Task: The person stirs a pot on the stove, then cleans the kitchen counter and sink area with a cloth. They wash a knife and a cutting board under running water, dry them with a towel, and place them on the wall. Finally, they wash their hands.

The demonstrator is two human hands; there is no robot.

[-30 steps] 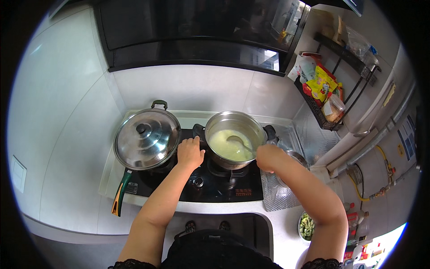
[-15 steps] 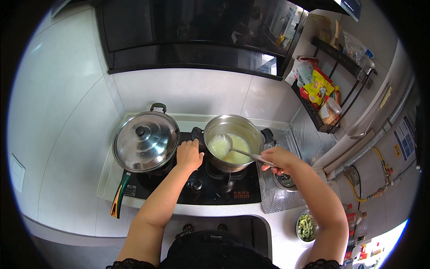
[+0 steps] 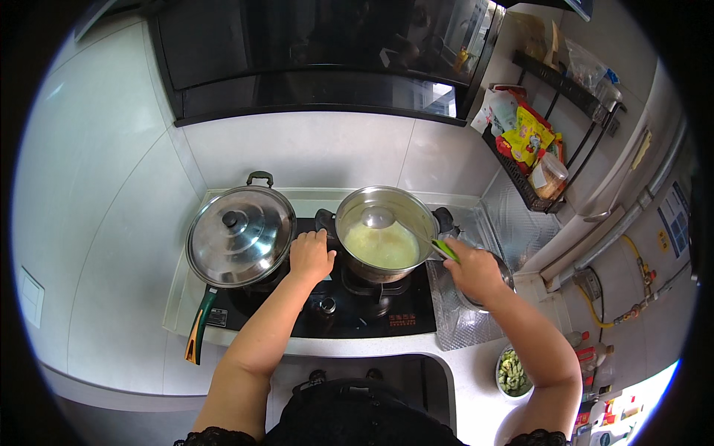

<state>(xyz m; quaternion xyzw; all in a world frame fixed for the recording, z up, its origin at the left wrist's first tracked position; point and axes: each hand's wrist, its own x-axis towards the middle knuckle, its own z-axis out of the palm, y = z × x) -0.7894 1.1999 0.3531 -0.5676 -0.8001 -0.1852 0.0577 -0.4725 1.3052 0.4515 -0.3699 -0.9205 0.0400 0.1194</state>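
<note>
A steel pot (image 3: 387, 204) with pale yellow liquid (image 3: 381, 247) stands on the black gas stove (image 3: 297, 312). My left hand (image 3: 310, 255) rests on the pot's black left handle. My right hand (image 3: 470, 269) grips the green-handled end of a steel ladle (image 3: 378, 217), whose bowl is lifted above the liquid near the pot's far wall.
A lidded steel pan (image 3: 239, 234) with a green handle sits on the left burner. A small bowl of green pieces (image 3: 512, 372) stands on the counter at lower right. A wall rack (image 3: 532, 141) holds packets at the right, with a range hood above.
The ladle's bowl has risen out of the liquid and moved toward the pot's far side. My right hand has drawn back to the right. My left hand has stayed at the pot.
</note>
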